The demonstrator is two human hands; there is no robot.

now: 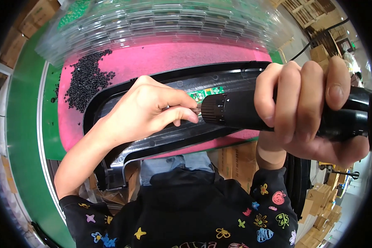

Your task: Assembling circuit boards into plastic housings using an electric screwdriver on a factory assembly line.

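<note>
My right hand (304,101) is wrapped round the body of a black electric screwdriver (244,110), held nearly level with its ribbed collar pointing left. Thumb and forefinger of my left hand (146,107) pinch at the metal bit (198,110) in front of the collar. Whether a small screw sits between those fingertips is hidden. Beneath both hands lies a long, curved black plastic housing (182,142), its inside facing up. A green circuit board (214,90) shows inside it, partly covered by the screwdriver and my left hand.
A heap of small black screws (84,80) lies on the pink mat (161,51) at the left, some spilling onto the green table (22,115). Stacked clear plastic trays (173,22) stand along the back. Cardboard boxes (239,159) are below the table's near edge.
</note>
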